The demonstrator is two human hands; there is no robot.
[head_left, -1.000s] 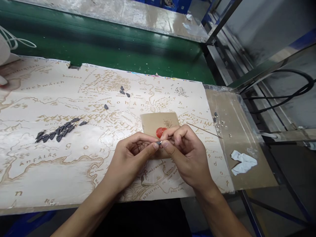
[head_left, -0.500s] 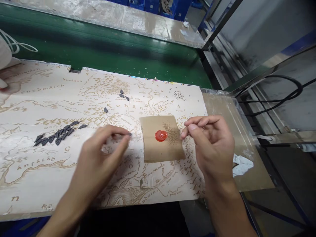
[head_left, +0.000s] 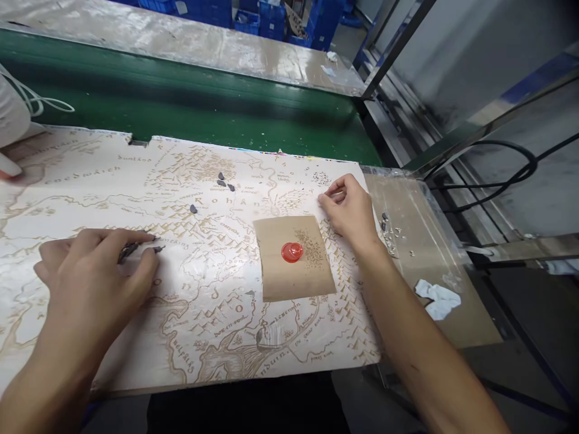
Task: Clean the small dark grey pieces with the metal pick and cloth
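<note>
My left hand reaches over a cluster of small dark leaf-shaped pieces, largely hiding it. Its thumb and forefinger are apart, with one dark piece by the thumb tip. My right hand has thumb and fingertips pinched together, just below a scatter of tiny dark specks; whatever they hold is too small to make out. Between the hands lies a square of brown card, bearing a glossy red blob and many fine brown grains.
Several loose dark pieces lie on the map-printed sheet covering the table. A crumpled white tissue and small bits rest at right. Behind runs a green belt; a metal frame stands right.
My left hand has moved left from beside the card to the dark cluster; the dark bit at its fingertips is gone from there. My right hand has moved up and away from the card.
</note>
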